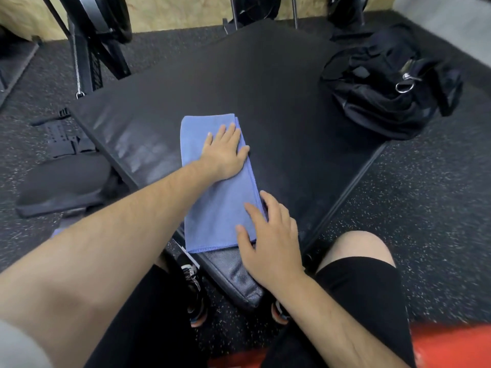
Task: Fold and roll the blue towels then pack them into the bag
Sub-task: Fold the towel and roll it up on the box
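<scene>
A blue towel [212, 208], folded into a long strip, lies on the black padded platform [279, 102], its near end close to the front corner. My left hand [225, 152] presses flat on the towel's far half, fingers straight. My right hand [268, 240] rests with spread fingers on the towel's near right edge, partly on the pad. The black duffel bag [390, 83] sits open on the platform's far right corner, apart from both hands.
Speckled black rubber floor [425, 181] surrounds the platform. A black pad and strap gear [63, 181] lie at the left, gym machine frames [90, 35] stand behind. My knees and shoes are at the near edge, beside a red object [451, 346].
</scene>
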